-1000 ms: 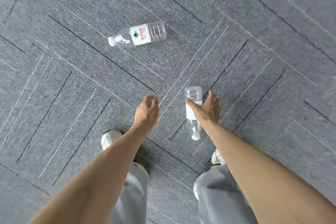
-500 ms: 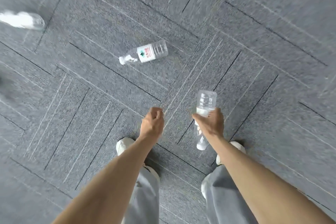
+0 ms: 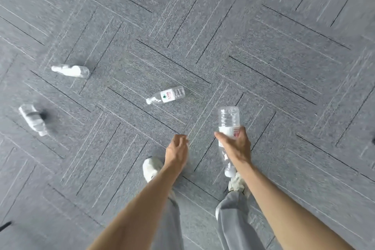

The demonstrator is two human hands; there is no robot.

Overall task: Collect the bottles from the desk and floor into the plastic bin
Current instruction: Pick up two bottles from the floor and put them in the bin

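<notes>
**One bottle in hand, three on the floor**

The right hand (image 3: pixel 235 146) grips a clear bottle (image 3: pixel 228 116) round its label, cap toward the person. The left hand (image 3: pixel 176 151) hangs loosely curled and holds nothing. Just ahead a labelled bottle (image 3: pixel 165 95) lies on the carpet floor (image 3: pixel 284 67). Well to the left lie a far bottle (image 3: pixel 71 70) and a blurred bottle (image 3: pixel 33 119).

Four bottles are showing: far-left bottle (image 3: pixel 33 119), upper-left bottle (image 3: pixel 71 71), centre bottle (image 3: pixel 166 95), held bottle (image 3: pixel 228 119). Two hands are showing: left hand (image 3: pixel 176 152), right hand (image 3: pixel 236 146). Two shoes are showing: left shoe (image 3: pixel 151 169), right shoe (image 3: pixel 236 183).
</notes>
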